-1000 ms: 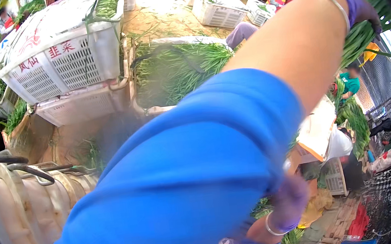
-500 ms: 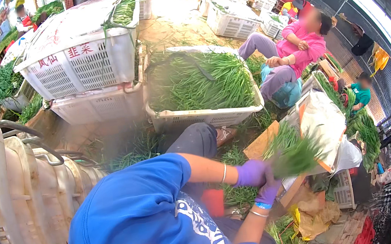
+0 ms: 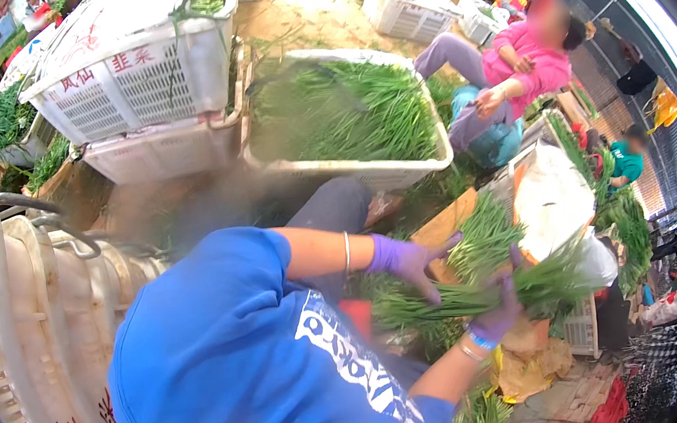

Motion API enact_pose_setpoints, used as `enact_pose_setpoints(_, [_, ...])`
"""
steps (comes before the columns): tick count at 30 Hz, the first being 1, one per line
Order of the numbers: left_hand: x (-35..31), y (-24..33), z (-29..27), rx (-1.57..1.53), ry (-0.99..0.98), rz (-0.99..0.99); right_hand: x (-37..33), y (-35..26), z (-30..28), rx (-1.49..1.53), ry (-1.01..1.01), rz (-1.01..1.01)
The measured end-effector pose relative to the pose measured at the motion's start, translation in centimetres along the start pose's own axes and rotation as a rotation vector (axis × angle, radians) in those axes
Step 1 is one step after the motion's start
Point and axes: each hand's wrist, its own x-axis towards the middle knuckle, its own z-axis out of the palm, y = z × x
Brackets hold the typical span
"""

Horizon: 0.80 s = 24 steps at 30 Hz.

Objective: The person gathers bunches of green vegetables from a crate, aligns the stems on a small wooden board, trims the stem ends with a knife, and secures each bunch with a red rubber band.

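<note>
two hands that met half a second ago have parted on my feed: my left hand (image 3: 408, 260) is now spread wide, gripping nothing i can see, while my right hand (image 3: 499, 312) stays curled round the green bundle (image 3: 461, 301), which now lies crosswise before the blue shirt (image 3: 204, 355).

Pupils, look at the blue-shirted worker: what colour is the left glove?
Purple; the left glove shows best in the head view.
</note>
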Motion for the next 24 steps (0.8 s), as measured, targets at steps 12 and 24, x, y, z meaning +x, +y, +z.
enact_pose_setpoints(12, [-8.4, -4.2, 8.3, -1.245, -0.208, -0.350, -0.5, 6.0, 3.5, -0.054, 0.341, 0.199])
enact_pose_setpoints(24, [-8.2, -1.4, 0.1, -0.813, -0.033, -0.270, -2.7, -0.3, 0.2, 0.051, 0.215, -0.162])
